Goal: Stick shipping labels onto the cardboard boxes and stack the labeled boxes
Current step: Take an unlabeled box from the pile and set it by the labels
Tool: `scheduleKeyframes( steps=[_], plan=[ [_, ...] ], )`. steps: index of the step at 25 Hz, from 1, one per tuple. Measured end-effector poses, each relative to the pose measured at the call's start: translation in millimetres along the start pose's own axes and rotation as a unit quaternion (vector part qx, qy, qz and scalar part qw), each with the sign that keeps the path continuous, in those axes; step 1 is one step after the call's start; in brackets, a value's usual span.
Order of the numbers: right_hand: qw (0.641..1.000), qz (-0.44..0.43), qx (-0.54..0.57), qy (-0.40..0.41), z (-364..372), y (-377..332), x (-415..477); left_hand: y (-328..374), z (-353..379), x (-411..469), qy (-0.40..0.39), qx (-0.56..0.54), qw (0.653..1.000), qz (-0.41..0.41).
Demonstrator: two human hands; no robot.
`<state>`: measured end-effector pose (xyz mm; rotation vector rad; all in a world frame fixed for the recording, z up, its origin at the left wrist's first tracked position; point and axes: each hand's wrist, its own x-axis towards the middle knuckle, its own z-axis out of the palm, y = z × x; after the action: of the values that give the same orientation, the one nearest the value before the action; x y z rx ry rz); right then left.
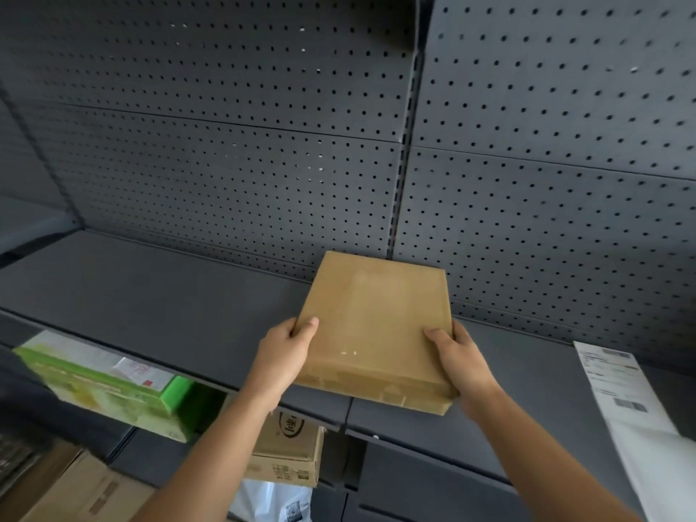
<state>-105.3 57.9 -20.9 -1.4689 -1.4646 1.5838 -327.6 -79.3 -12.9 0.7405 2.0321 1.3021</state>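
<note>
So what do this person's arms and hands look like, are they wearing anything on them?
Both are bare. The left hand and right hand have no gloves, and no rings, watch or bracelets show. The forearms are uncovered too, with no sleeves reaching into view. Fingernails look short and unpainted.

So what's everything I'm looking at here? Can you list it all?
flat cardboard box: 1, brown, on the grey shelf, held at its near corners
label sheet: 1, white with barcodes, on the shelf at right
shelf: 1, dark grey, across the middle
pegboard wall: dark grey, behind the shelf
green box: 1, green and white, lower left
printed carton: 1, brown, under the shelf
plain cartons: brown, bottom left, number unclear
plastic bag: 1, white, bottom centre
left hand: on the box's left corner
right hand: on its right corner
</note>
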Motion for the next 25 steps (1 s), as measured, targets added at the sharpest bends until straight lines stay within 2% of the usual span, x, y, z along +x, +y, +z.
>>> scheduleKeyframes(
  steps=[7,11,16,25],
  plan=[
    [0.994,-0.003,-0.001,0.108,-127.0,18.2,-32.1,34.4,100.5,-39.6,-0.089,0.031,0.994,0.049],
    [0.991,-0.006,0.003,0.133,-173.4,34.7,-42.7,39.9,143.0,-57.5,-0.116,0.047,0.991,0.056],
    [0.992,-0.015,0.023,0.119,-196.1,49.0,-44.7,36.2,166.3,-68.4,-0.114,0.059,0.991,0.046],
    [0.996,-0.024,0.025,0.084,-194.1,68.9,-28.8,28.2,171.7,-78.7,-0.079,0.096,0.992,0.029]
  ],
)
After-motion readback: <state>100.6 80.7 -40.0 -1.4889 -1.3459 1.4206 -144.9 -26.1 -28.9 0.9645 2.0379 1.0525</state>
